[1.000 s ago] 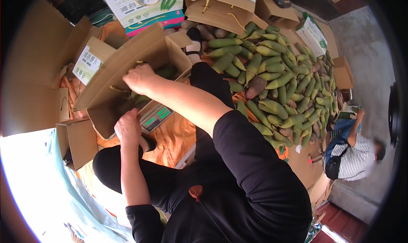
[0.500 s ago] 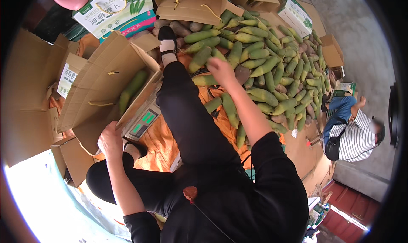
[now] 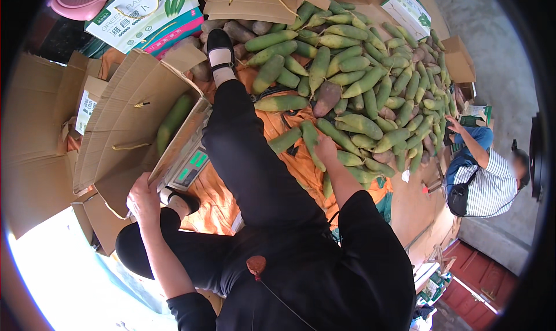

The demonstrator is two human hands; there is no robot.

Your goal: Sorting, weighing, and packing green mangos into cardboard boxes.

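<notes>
My left hand is closed on the near edge of an open cardboard box. One green radish lies inside that box, which rests by a scale with a lit green display. On the orange sheet to the right of my leg, my right hand is closed at the side of another green radish; its fingertips are partly hidden. A shorter green radish lies just left of it. Beyond spreads a big heap of green radishes.
A reddish-brown root sits among the radishes. Cartons stand behind the heap, and a pink basin is at the far left. My foot rests between box and heap. At right, a person in a striped shirt sits low.
My right hand has moved from the upper part of the heap down toward me, to a radish on the orange sheet. My left hand stays on the box edge. The other person's arm has shifted.
</notes>
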